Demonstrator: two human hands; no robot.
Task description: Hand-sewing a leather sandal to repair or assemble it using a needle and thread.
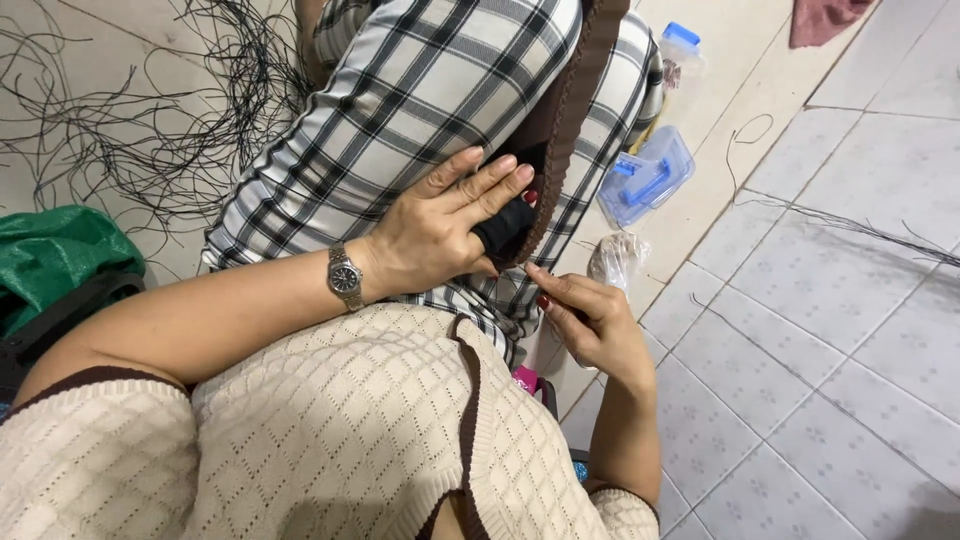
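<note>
My left hand (440,225), with a metal watch on the wrist, lies on my lap and presses on a dark brown piece with a ribbed, stitched edge (565,110); its fingers cover a black part (505,228) of it. My right hand (590,320) is just below, fingers pinched together at the lower edge of the brown piece. Whether it pinches a thread or needle is too small to tell. The piece rests on my black-and-white checked trousers (400,110).
A tangle of thin black strands (160,100) spreads over the floor at upper left. A green bag (55,255) lies at left. A clear blue-lidded box (645,175), a small plastic bag (617,258) and a blue-capped container (680,45) sit at right, beside grey floor tiles (830,340).
</note>
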